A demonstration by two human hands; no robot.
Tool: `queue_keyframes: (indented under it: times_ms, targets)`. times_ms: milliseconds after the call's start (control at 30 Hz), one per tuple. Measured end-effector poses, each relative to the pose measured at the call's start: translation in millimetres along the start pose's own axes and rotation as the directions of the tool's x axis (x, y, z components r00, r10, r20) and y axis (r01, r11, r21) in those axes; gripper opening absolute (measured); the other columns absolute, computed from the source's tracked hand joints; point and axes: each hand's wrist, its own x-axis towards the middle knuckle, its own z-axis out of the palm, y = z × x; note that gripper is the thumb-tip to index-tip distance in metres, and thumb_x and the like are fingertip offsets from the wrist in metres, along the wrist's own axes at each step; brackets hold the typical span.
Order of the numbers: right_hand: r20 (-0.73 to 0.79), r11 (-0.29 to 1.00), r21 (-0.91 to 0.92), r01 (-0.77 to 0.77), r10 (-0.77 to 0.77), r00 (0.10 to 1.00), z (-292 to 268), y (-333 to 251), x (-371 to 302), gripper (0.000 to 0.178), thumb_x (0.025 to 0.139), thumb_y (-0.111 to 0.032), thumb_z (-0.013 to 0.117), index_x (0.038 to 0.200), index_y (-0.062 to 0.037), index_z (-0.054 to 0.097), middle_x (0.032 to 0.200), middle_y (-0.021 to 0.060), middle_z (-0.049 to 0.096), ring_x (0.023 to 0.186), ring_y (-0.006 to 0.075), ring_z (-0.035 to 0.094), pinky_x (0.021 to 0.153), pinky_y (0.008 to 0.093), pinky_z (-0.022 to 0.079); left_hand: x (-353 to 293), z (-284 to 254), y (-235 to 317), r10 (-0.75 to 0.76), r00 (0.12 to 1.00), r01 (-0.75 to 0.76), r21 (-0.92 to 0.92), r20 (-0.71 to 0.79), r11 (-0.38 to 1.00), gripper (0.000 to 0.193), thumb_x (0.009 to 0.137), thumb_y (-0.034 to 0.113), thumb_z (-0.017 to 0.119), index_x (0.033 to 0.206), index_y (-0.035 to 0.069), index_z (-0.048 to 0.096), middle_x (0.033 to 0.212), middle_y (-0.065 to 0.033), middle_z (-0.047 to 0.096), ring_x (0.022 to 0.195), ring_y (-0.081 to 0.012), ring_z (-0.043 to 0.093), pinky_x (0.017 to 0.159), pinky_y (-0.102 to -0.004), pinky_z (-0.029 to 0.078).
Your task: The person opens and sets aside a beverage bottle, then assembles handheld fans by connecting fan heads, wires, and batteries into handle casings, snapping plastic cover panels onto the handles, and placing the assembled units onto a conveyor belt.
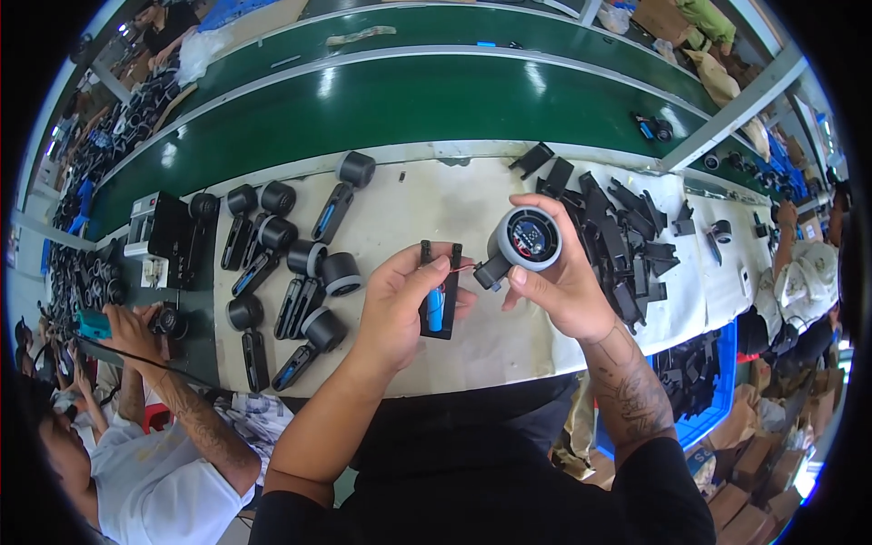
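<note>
My left hand (392, 304) grips an open black handle shell (450, 298) with a blue cylindrical battery (436, 312) inside it. The thumb presses near the shell's upper part. Opposite it, my right hand (579, 300) is closed round a grey-and-black round motor head (531, 238), its open end showing a circuit board and red wires. A short black neck (493, 271) juts from the head toward the shell. Thin red wires (461, 267) run between the two parts, which are apart.
Left of my hands lie several similar units (304, 259) with round heads and blue-filled handles. Black handle covers (618, 227) are heaped at the right. A blue bin (722, 363) of black parts stands below the table edge. Beyond runs a green conveyor (409, 100); a co-worker (173, 472) works at left.
</note>
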Motion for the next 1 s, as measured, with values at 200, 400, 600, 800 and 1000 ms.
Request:
queue_keyframes:
  times_ms: [200, 400, 600, 800, 1000]
  targets:
    - [0.089, 0.97, -0.13, 0.203, -0.193, 0.977, 21, -22, 27, 0.072, 0.087, -0.003, 0.081, 0.147, -0.0052, 0.041, 0.126, 0.0063, 0.054, 0.114, 0.0145, 0.058, 0.093, 0.0301, 0.055, -10, -12, 7, 0.037, 0.998, -0.035, -0.044, 0.054, 0.998, 0.036, 0.102, 0.018, 0.064, 0.128, -0.007, 0.059, 0.113, -0.016, 0.071, 0.09, -0.0234, 0.075, 0.081, -0.0338, 0.062]
    - [0.04, 0.997, -0.076, -0.025, 0.028, 0.999, 14, -14, 39, 0.07, 0.095, -0.038, 0.074, 0.147, -0.004, 0.04, 0.108, 0.0079, 0.065, 0.096, 0.0176, 0.067, 0.08, 0.0318, 0.057, -21, -12, 22, 0.168, 0.985, -0.169, 0.022, 0.039, 0.985, 0.032, 0.103, 0.019, 0.062, 0.125, -0.003, 0.061, 0.116, -0.0187, 0.071, 0.091, -0.0265, 0.075, 0.081, -0.0356, 0.062]
    - [0.165, 1.0, 0.001, -0.006, 0.006, 0.986, 21, -3, 13, 0.107, 0.074, 0.003, 0.087, 0.156, -0.0131, 0.02, 0.106, 0.0085, 0.065, 0.079, 0.0134, 0.065, 0.063, 0.0306, 0.057, -17, -10, 34, 0.105, 0.993, -0.111, -0.179, -0.044, 0.978, 0.035, 0.104, 0.024, 0.062, 0.125, -0.004, 0.061, 0.114, -0.016, 0.072, 0.09, -0.0238, 0.075, 0.075, -0.0311, 0.062]
    - [0.192, 0.885, -0.306, 0.352, -0.305, 0.933, 4, -26, 24, 0.068, 0.08, -0.007, 0.089, 0.136, -0.0003, 0.051, 0.124, 0.0059, 0.06, 0.116, 0.017, 0.061, 0.101, 0.0337, 0.05, -12, -15, 29, 0.11, 0.993, -0.11, 0.002, 0.046, 0.994, 0.03, 0.101, 0.011, 0.065, 0.124, -0.007, 0.062, 0.114, -0.0173, 0.072, 0.094, -0.0237, 0.074, 0.085, -0.0345, 0.062]
    - [0.224, 0.932, -0.218, 0.289, -0.24, 0.944, 10, -44, 37, 0.075, 0.08, -0.008, 0.09, 0.14, -0.0012, 0.046, 0.13, 0.0104, 0.062, 0.12, 0.0197, 0.063, 0.105, 0.0367, 0.05, -13, -6, 28, 0.132, 0.987, -0.134, 0.016, 0.089, 0.991, 0.023, 0.098, 0.005, 0.067, 0.117, -0.009, 0.065, 0.109, -0.0164, 0.073, 0.096, -0.0215, 0.073, 0.089, -0.0368, 0.063]
